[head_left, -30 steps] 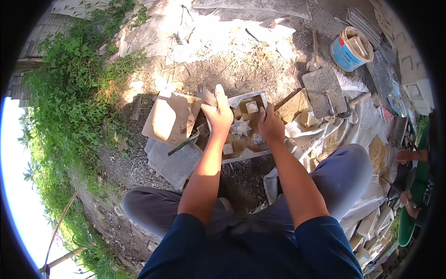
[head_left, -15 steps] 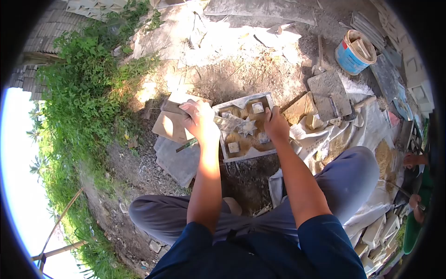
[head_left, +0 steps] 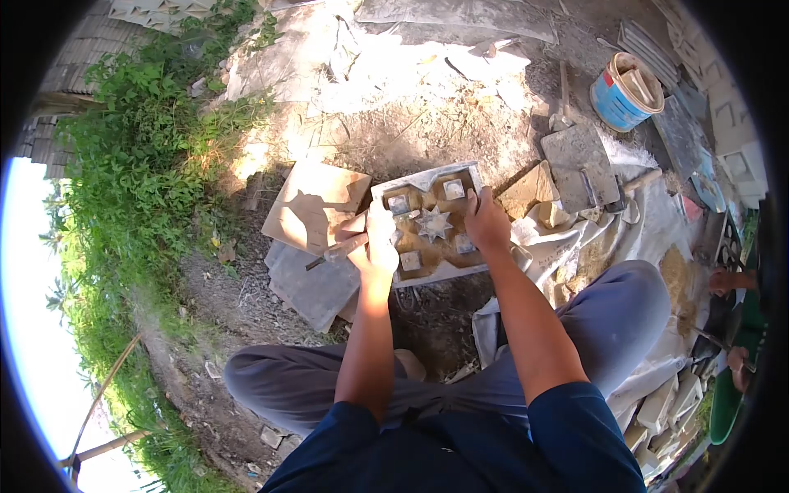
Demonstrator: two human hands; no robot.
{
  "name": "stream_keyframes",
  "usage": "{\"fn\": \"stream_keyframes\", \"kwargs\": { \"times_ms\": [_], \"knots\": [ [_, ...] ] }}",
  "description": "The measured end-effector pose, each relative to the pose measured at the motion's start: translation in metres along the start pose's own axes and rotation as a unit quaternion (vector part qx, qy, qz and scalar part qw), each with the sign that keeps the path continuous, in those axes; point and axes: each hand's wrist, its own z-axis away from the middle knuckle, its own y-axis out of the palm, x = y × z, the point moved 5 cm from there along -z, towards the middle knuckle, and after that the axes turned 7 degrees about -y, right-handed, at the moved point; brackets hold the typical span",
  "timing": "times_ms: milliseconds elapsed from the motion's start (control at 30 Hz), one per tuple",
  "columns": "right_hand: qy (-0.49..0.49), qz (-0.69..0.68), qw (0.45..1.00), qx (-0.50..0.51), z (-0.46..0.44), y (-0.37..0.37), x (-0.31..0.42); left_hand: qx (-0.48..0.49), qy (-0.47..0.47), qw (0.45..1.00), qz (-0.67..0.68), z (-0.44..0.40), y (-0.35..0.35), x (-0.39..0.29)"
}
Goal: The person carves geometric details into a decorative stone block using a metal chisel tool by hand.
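In front of me lies a rectangular mould (head_left: 436, 274) with a pale rim, a star-shaped piece (head_left: 433, 223) at its centre and small square blocks (head_left: 454, 189) toward its corners. Sandy brown material surrounds these pieces. My left hand (head_left: 378, 242) is closed at the left rim, with a thin scraper (head_left: 316, 264) held in it; its dark end sticks out to the left and its blade is hard to make out. Around the right rim, my right hand (head_left: 488, 223) is closed, fingers over the edge.
A tan square board (head_left: 296, 209) and grey slabs (head_left: 308, 283) lie left of the mould. To the right are a brown slab (head_left: 530, 191), a grey plate (head_left: 575, 156), a white sheet (head_left: 608, 238) and a blue bucket (head_left: 620, 97). Another person's hand (head_left: 723, 282) shows at far right.
My left hand has moved down and right to the mould's left rim. The scraper's blade has left the star, and more of the tan board shows. My right hand stays on the rim.
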Motion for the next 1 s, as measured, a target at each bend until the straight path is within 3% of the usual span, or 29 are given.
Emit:
{"fn": "stream_keyframes", "kwargs": {
  "times_ms": [67, 200, 233, 400, 500, 600, 733, 833, 1000],
  "knots": [
    [-0.003, -0.004, 1.0, 0.002, 0.001, 0.004, -0.004, 0.008, 0.033, 0.994, -0.102, 0.001, -0.006, 0.023],
    [-0.002, 0.009, 1.0, 0.002, -0.003, 0.006, -0.003, -0.022, -0.02, 0.999, -0.035, -0.006, -0.007, 0.007],
    [0.002, 0.011, 1.0, 0.002, -0.004, 0.004, -0.004, 0.018, -0.006, 1.0, 0.005, -0.005, -0.007, 0.003],
    [-0.002, -0.002, 1.0, 0.007, -0.003, 0.005, -0.001, -0.05, 0.002, 0.996, -0.068, -0.01, -0.008, 0.015],
    [0.006, 0.002, 1.0, 0.0, -0.002, 0.005, -0.003, -0.004, -0.012, 0.999, 0.04, -0.012, -0.014, 0.008],
    [-0.002, -0.016, 1.0, 0.001, -0.002, 0.006, -0.003, -0.056, -0.05, 0.995, -0.068, -0.017, -0.001, 0.017],
    [0.008, 0.006, 1.0, 0.008, -0.004, 0.006, -0.004, -0.076, -0.034, 0.996, -0.036, -0.02, 0.002, 0.004],
    [-0.001, -0.009, 1.0, 0.005, -0.003, 0.007, -0.005, -0.046, -0.05, 0.997, -0.028, -0.016, 0.003, 0.017],
    [0.008, -0.008, 1.0, 0.011, 0.002, 0.01, -0.012, -0.016, 0.003, 0.999, -0.042, -0.015, 0.008, 0.012]
  ]
}}
